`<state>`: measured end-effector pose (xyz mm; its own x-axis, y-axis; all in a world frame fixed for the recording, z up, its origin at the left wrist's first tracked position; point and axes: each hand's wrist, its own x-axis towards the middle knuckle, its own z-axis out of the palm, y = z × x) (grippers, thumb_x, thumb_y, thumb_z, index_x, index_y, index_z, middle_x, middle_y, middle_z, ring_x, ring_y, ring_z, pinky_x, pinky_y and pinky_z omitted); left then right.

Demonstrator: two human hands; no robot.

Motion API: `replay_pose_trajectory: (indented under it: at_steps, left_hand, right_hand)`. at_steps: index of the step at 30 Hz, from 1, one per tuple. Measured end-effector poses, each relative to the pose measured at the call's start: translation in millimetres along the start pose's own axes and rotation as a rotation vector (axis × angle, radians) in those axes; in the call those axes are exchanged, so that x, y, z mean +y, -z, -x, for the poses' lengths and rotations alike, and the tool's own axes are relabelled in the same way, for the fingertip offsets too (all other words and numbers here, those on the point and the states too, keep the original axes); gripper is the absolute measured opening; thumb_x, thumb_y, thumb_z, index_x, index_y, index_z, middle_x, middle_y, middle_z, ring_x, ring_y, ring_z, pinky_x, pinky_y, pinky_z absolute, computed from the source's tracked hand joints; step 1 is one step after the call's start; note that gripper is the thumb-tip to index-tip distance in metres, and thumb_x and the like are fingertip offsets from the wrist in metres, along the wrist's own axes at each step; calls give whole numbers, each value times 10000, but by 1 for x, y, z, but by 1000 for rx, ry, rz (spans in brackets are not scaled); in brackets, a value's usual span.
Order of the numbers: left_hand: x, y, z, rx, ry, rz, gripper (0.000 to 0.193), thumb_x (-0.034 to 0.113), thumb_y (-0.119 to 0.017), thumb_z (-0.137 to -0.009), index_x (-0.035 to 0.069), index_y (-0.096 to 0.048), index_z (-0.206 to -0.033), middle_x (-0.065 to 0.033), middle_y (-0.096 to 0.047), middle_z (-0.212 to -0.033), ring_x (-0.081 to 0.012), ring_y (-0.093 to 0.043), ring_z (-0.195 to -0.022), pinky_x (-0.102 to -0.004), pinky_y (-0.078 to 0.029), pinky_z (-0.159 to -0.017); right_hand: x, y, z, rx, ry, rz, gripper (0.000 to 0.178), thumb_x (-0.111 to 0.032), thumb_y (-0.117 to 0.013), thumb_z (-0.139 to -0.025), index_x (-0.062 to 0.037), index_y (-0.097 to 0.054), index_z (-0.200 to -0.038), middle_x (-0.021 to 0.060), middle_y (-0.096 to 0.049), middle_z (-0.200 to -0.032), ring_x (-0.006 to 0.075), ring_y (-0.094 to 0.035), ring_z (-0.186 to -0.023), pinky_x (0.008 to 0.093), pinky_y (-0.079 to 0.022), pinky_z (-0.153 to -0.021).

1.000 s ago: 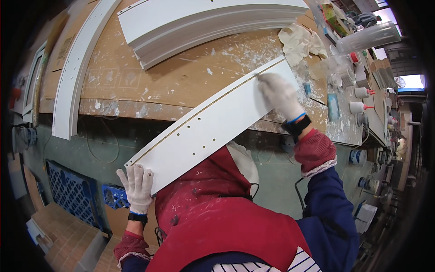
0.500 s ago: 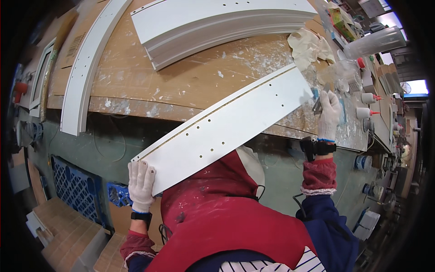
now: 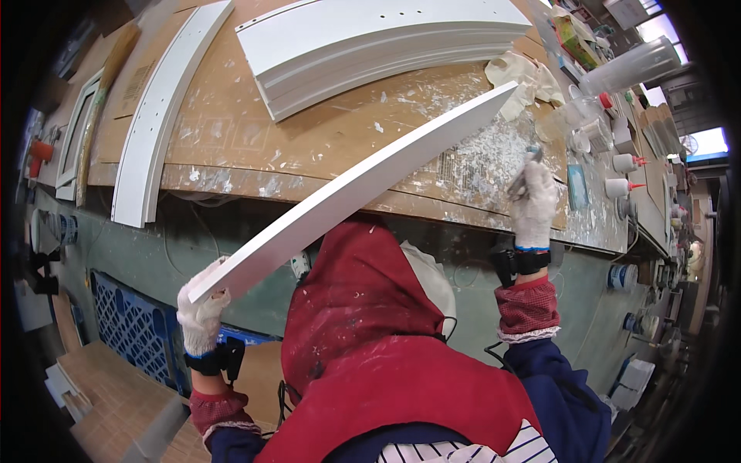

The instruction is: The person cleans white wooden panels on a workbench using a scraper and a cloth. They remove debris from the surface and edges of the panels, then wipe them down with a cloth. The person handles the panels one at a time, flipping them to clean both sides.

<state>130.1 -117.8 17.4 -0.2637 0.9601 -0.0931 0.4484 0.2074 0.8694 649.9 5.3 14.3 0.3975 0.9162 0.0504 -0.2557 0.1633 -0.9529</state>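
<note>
My left hand point(image 3: 202, 312), in a white glove, grips the near end of a long white board point(image 3: 363, 185) that rises slantwise, its far end over the workbench point(image 3: 324, 147). The board is turned so its plain face and thin edge show. My right hand point(image 3: 532, 202), also gloved, is off the board at the bench's front edge and holds a small metal scraper point(image 3: 525, 174). A red hood and apron point(image 3: 370, 339) fill the lower middle.
A stack of white curved panels point(image 3: 370, 38) lies at the back of the bench. A long curved white strip point(image 3: 158, 116) lies at left. Rags point(image 3: 525, 77), jars and squeeze bottles point(image 3: 617, 166) crowd the right. A blue crate point(image 3: 131, 332) stands below left.
My right hand let go of the board's far end and took hold of a scraper at the bench edge. The board turned from its drilled face to its edge, held by my left hand alone.
</note>
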Motion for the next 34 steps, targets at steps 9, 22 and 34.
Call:
replay_pose_trajectory:
  at_steps: [9,22,34]
  left_hand:
    - [5,-9,52,192,461,630,236,97,-626,-786,29,-564,-1003,5,-537,-780,-104,-520,-631,-258,-478,-567]
    - [6,-33,70,182,576,721,164,87,-583,-793,16,-565,-939,-21,-577,-813,-143,-601,-686,-295,-543,-622]
    - [-4,-27,68,167,517,738,403,194,-648,-852,-25,-539,-1172,-53,-616,-1002,-141,-612,-870,-278,-521,-763]
  right_hand:
    - [5,-109,86,-712,476,781,177,-125,-641,-865,-72,-668,-1032,56,-658,-780,133,-639,-673,247,-511,-606]
    - [45,-122,59,-650,1047,1457,191,-302,-508,-939,-142,-608,-913,-3,-498,-675,132,-494,-464,299,-350,-363]
    - [9,-26,-105,-327,188,1375,448,-377,-623,-855,-67,-583,-1176,255,-624,-1094,346,-608,-1070,433,-462,-919]
